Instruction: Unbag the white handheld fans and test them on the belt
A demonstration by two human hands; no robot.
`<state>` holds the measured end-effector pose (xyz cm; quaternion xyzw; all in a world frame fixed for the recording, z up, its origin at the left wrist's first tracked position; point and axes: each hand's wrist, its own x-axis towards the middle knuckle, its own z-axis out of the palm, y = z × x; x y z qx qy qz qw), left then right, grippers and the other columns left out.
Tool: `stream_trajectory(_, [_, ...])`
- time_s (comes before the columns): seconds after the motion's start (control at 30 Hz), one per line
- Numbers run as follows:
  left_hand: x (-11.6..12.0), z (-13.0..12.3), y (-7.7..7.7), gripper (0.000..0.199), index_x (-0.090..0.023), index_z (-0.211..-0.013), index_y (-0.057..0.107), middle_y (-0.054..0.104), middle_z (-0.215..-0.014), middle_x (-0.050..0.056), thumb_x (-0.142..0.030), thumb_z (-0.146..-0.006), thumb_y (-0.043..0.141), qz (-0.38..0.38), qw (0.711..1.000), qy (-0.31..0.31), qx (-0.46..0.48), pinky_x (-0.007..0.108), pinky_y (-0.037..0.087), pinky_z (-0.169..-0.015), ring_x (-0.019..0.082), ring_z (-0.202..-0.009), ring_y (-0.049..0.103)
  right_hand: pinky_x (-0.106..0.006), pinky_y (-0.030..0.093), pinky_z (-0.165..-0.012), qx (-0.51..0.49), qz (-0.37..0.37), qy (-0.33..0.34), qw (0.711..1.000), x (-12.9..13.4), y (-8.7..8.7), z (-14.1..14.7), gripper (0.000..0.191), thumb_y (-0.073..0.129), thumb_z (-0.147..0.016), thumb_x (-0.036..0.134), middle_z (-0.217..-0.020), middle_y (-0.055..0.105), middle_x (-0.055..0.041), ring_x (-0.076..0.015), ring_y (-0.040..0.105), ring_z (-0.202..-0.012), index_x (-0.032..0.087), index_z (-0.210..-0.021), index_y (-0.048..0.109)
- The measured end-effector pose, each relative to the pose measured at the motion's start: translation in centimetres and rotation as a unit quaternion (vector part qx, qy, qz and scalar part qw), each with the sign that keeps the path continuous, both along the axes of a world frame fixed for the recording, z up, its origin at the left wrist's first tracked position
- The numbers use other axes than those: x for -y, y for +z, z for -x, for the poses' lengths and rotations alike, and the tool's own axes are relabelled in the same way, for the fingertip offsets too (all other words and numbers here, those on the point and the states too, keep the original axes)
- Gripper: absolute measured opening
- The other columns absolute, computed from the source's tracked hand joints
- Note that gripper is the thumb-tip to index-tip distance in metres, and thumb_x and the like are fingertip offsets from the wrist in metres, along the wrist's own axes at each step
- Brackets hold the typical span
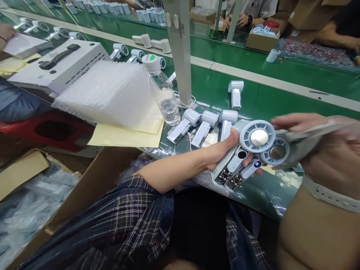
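Observation:
My left hand [223,148] is closed around two light-blue handheld fans. The nearer-left fan [250,131] has a round ribbed head with a silver centre, and bare circuit board shows along its handle. Tucked beside it, the second fan [277,151] has a small lit display on its handle. Smeared by motion, my right hand [326,161] grips a grey cloth [303,146], whose edge reaches the second fan's head. Just beyond my left hand, several similar fans [206,125] lie in a row on the green bench.
A water bottle [165,95] stands by a metal post [180,56]. Left of it, stacked bubble wrap [109,93] rests on yellow paper [126,135] beside a white machine [64,63]. One fan [236,93] lies farther back. Co-workers sit across the green line; a cardboard box [84,191] is lower left.

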<state>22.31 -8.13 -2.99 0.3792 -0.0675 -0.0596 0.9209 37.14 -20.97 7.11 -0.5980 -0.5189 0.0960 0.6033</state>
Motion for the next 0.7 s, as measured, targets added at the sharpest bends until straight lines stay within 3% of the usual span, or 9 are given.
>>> stream_trajectory(0.07, [0.1, -0.2, -0.3, 0.094, -0.015, -0.067, 0.067, 0.075, -0.087, 0.014, -0.107, -0.047, 0.063, 0.008, 1.000, -0.013, 0.001, 0.035, 0.062, -0.073, 0.026, -0.087, 0.073, -0.045, 0.061, -0.096, 0.052, 0.100, 0.117, 0.987, -1.3, 0.5, -0.4, 0.029, 0.072, -0.097, 0.051, -0.121, 0.080, -0.0079, -0.0297, 0.073, -0.121, 0.026, -0.106, 0.084])
stream_trajectory(0.1, [0.2, -0.3, -0.5, 0.094, -0.015, -0.067, 0.067, 0.075, -0.086, 0.014, -0.107, -0.048, 0.063, 0.006, 1.000, -0.021, -0.004, 0.035, 0.062, -0.072, 0.026, -0.087, 0.073, -0.041, 0.062, -0.094, 0.074, 0.169, 0.148, 0.972, -2.0, 0.7, -0.7, 0.039, 0.073, -0.094, 0.056, -0.129, 0.078, -0.0068, -0.0287, 0.072, -0.123, 0.030, -0.122, 0.081])
stream_trajectory(0.2, [0.1, -0.5, -1.1, 0.093, -0.016, -0.069, 0.067, 0.073, -0.081, 0.013, -0.108, -0.052, 0.060, -0.011, 0.999, -0.043, -0.015, 0.037, 0.062, -0.071, 0.028, -0.086, 0.074, -0.030, 0.058, -0.058, 0.069, 0.308, 0.193, 0.929, -3.4, 0.6, -1.6, 0.075, 0.077, -0.080, 0.070, -0.116, 0.081, -0.0079, -0.0234, 0.077, -0.083, 0.030, -0.143, 0.070])
stream_trajectory(0.27, [-0.1, -0.6, -1.4, 0.091, -0.017, -0.070, 0.066, 0.069, -0.074, 0.010, -0.106, -0.058, 0.059, -0.020, 0.999, -0.040, -0.023, 0.039, 0.063, -0.072, 0.028, -0.083, 0.074, -0.025, 0.044, -0.041, 0.067, 0.338, 0.195, 0.918, -3.9, 0.4, -1.5, 0.072, 0.079, -0.076, 0.070, -0.090, 0.080, -0.0052, -0.0165, 0.064, -0.054, 0.026, -0.132, 0.075])
stream_trajectory(0.33, [-0.3, -0.6, -1.4, 0.088, -0.017, -0.070, 0.065, 0.065, -0.068, 0.007, -0.105, -0.061, 0.059, -0.022, 0.999, -0.021, -0.037, 0.041, 0.063, -0.072, 0.028, -0.079, 0.074, -0.024, 0.037, -0.038, 0.092, 0.328, 0.161, 0.927, -4.0, 0.2, -0.8, 0.061, 0.077, -0.079, 0.070, -0.079, 0.076, -0.0025, -0.0130, 0.055, -0.046, 0.024, -0.119, 0.079])
stream_trajectory(0.4, [-0.4, -0.5, -1.2, 0.089, -0.017, -0.069, 0.064, 0.064, -0.068, 0.007, -0.105, -0.062, 0.057, -0.027, 0.998, -0.006, -0.050, 0.041, 0.063, -0.068, 0.028, -0.077, 0.074, -0.024, 0.039, -0.043, 0.123, 0.294, 0.116, 0.941, -4.0, 0.1, 0.3, 0.056, 0.067, -0.086, 0.073, -0.078, 0.075, -0.0032, -0.0133, 0.056, -0.050, 0.023, -0.107, 0.080])
stream_trajectory(0.53, [-1.0, -0.2, -0.5, 0.091, -0.017, -0.068, 0.064, 0.065, -0.069, 0.008, -0.106, -0.067, 0.050, -0.046, 0.997, 0.021, -0.063, 0.039, 0.062, -0.064, 0.029, -0.078, 0.075, -0.029, 0.040, -0.054, 0.178, 0.247, -0.020, 0.952, -4.6, -0.1, 1.6, 0.070, 0.038, -0.101, 0.074, -0.063, 0.067, -0.0051, -0.0157, 0.056, -0.055, 0.020, -0.091, 0.082])
stream_trajectory(0.6, [-1.5, 0.0, -0.1, 0.091, -0.016, -0.069, 0.065, 0.067, -0.071, 0.009, -0.107, -0.061, 0.055, -0.048, 0.997, 0.042, -0.044, 0.039, 0.063, -0.069, 0.029, -0.083, 0.075, -0.031, 0.042, -0.058, 0.190, 0.195, -0.124, 0.954, -5.0, -0.4, 1.4, 0.067, 0.037, -0.105, 0.066, -0.068, 0.069, -0.0072, -0.0177, 0.060, -0.059, 0.017, -0.092, 0.082])
stream_trajectory(0.7, [-2.4, 0.2, 0.3, 0.093, -0.016, -0.067, 0.066, 0.069, -0.075, 0.011, -0.107, -0.048, 0.064, -0.032, 0.997, 0.067, 0.018, 0.040, 0.064, -0.076, 0.031, -0.090, 0.075, -0.039, 0.051, -0.067, 0.103, 0.134, -0.235, 0.957, -5.4, -1.3, 0.3, 0.054, 0.041, -0.106, 0.050, -0.088, 0.076, -0.0147, -0.0244, 0.070, -0.072, 0.013, -0.099, 0.079])
